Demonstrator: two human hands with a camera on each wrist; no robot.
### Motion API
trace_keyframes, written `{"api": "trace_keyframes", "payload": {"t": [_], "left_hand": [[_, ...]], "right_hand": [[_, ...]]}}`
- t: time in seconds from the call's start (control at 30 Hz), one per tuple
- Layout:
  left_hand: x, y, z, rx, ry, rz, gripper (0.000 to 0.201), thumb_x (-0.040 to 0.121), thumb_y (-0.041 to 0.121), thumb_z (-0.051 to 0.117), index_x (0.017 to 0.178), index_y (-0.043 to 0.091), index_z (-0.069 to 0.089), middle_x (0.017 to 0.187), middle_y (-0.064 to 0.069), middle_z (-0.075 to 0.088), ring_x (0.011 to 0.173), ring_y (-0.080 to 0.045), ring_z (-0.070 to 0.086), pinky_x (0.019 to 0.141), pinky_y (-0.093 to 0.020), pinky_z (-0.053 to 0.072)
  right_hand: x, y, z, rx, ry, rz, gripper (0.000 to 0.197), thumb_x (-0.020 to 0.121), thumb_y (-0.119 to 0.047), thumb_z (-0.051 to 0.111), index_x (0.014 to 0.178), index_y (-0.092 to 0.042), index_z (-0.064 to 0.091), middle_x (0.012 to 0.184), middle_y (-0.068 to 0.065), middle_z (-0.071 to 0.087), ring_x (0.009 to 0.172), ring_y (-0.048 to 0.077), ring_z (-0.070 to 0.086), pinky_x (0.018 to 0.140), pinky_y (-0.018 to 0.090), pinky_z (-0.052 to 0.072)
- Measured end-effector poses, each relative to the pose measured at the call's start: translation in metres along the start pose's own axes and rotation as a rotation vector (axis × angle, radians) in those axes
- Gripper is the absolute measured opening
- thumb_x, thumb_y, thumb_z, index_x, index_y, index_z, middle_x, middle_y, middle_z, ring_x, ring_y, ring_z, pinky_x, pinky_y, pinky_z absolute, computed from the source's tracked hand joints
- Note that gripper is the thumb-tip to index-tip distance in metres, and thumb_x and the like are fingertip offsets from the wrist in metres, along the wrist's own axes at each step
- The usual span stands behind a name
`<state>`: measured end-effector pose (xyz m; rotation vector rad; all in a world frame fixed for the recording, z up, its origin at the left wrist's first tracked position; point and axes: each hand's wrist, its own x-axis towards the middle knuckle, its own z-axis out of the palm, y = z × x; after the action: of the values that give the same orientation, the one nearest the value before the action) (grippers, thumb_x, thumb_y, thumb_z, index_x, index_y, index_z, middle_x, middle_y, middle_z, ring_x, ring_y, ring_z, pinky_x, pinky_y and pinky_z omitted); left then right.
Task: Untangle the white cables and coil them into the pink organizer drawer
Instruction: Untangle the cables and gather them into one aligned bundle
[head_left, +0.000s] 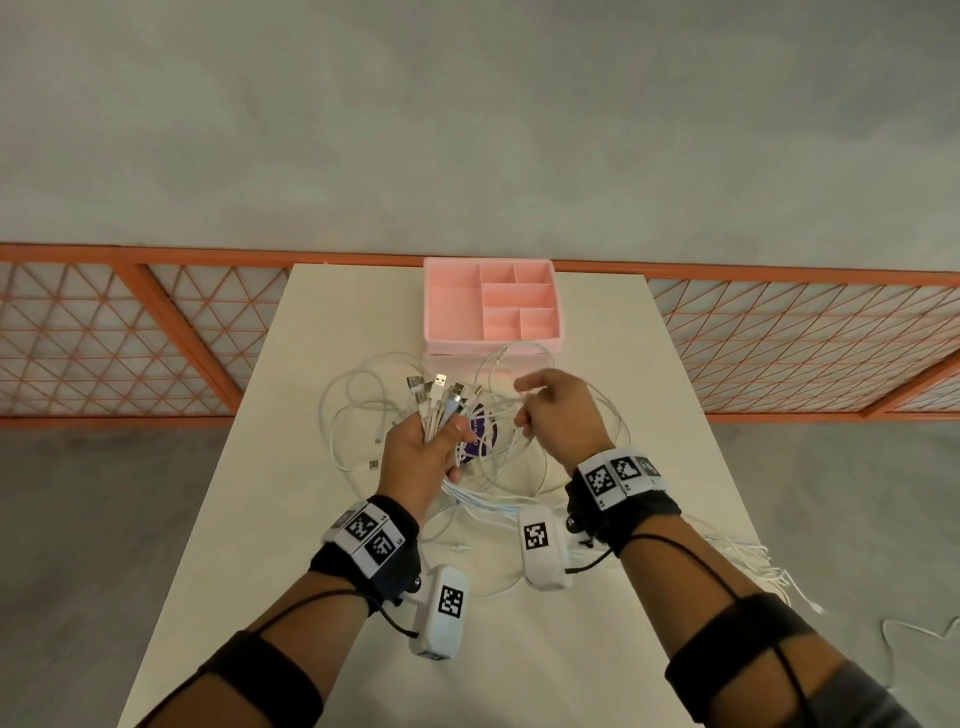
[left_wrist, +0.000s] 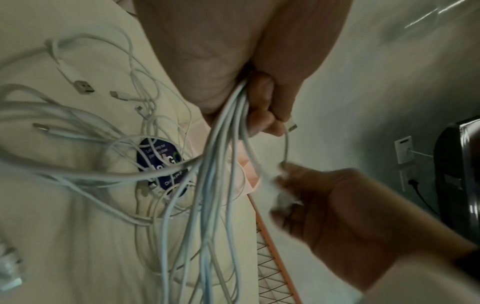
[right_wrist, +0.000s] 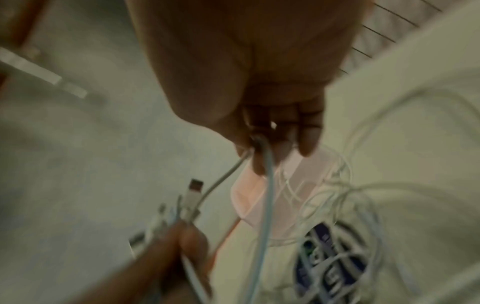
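White cables (head_left: 363, 410) lie in a loose tangle on the pale counter (head_left: 649, 415), spreading from the middle toward 9 o'clock, with more strands trailing off the counter's edge at about 4 o'clock. The left hand (head_left: 423, 452) clenches a gathered bundle of them, its fingers and thumb wrapped round the cords so that several USB plugs (head_left: 439, 387) stick up out of the fist toward 12 o'clock; the left wrist view shows the cords hanging down from the same fist (left_wrist: 259, 67). The right hand (head_left: 558, 415), at 3 o'clock of the left, pinches one or two strands between thumb and fingertips (right_wrist: 309, 142), the cord running down from the pinch toward the left fist (right_wrist: 182, 242); this view is blurred. A purple round label (head_left: 480, 436) lies under the tangle between the two hands. The pink organizer drawer (head_left: 441, 312) sits at 12 o'clock of the tangle, near the counter's far edge, its compartments open upward.
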<state>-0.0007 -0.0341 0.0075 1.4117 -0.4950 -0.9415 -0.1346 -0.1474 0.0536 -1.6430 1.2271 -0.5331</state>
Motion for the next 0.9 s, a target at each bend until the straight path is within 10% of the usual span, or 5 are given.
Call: {"api": "trace_keyframes", "payload": {"t": [0.13, 0.33, 0.6, 0.77, 0.9], "left_hand": [[0.004, 0.001, 0.010, 0.083, 0.002, -0.014, 0.011, 0.095, 0.012, 0.064, 0.097, 0.001, 0.066, 0.080, -0.014, 0.071, 0.040, -0.007, 0.047, 0.041, -0.025, 0.041], [0.001, -0.002, 0.008, 0.110, -0.004, -0.059, 0.026, 0.097, 0.017, 0.064, 0.094, -0.009, 0.062, 0.066, -0.004, 0.069, 0.039, -0.011, 0.041, 0.046, -0.028, 0.041], [-0.005, 0.008, -0.001, 0.000, -0.119, -0.068, 0.010, 0.097, 0.009, 0.061, 0.101, 0.001, 0.065, 0.082, -0.014, 0.068, 0.044, -0.004, 0.050, 0.049, -0.027, 0.042], [-0.002, 0.011, 0.002, 0.100, -0.086, -0.006, 0.017, 0.095, 0.011, 0.064, 0.098, -0.005, 0.067, 0.074, -0.006, 0.070, 0.041, -0.005, 0.049, 0.050, -0.029, 0.042], [-0.003, 0.010, 0.005, 0.120, -0.094, -0.002, 0.013, 0.095, 0.010, 0.064, 0.094, -0.001, 0.069, 0.065, 0.001, 0.069, 0.040, -0.005, 0.047, 0.049, -0.028, 0.039]], "right_hand": [[-0.014, 0.000, 0.011, -0.739, -0.251, -0.183, 0.048, 0.088, -0.005, 0.048, 0.133, -0.018, 0.056, 0.131, 0.010, 0.054, 0.117, 0.031, 0.054, 0.099, 0.046, 0.047], [-0.012, -0.016, 0.006, -0.528, -0.368, -0.159, 0.030, 0.096, -0.025, 0.053, 0.080, -0.005, 0.069, 0.064, 0.002, 0.063, 0.067, 0.021, 0.063, 0.066, 0.034, 0.049], [0.011, -0.027, -0.023, 0.207, 0.287, -0.101, 0.027, 0.095, -0.019, 0.052, 0.074, -0.016, 0.069, 0.055, 0.002, 0.061, 0.057, 0.021, 0.059, 0.067, 0.038, 0.050], [0.008, -0.008, -0.023, -0.500, 0.178, -0.080, 0.051, 0.090, -0.002, 0.048, 0.141, -0.008, 0.045, 0.135, 0.018, 0.051, 0.120, 0.036, 0.052, 0.101, 0.043, 0.044], [-0.005, -0.002, -0.005, -0.665, -0.166, -0.343, 0.053, 0.091, -0.022, 0.061, 0.142, -0.016, 0.046, 0.142, 0.006, 0.050, 0.132, 0.025, 0.044, 0.109, 0.044, 0.039]]}}
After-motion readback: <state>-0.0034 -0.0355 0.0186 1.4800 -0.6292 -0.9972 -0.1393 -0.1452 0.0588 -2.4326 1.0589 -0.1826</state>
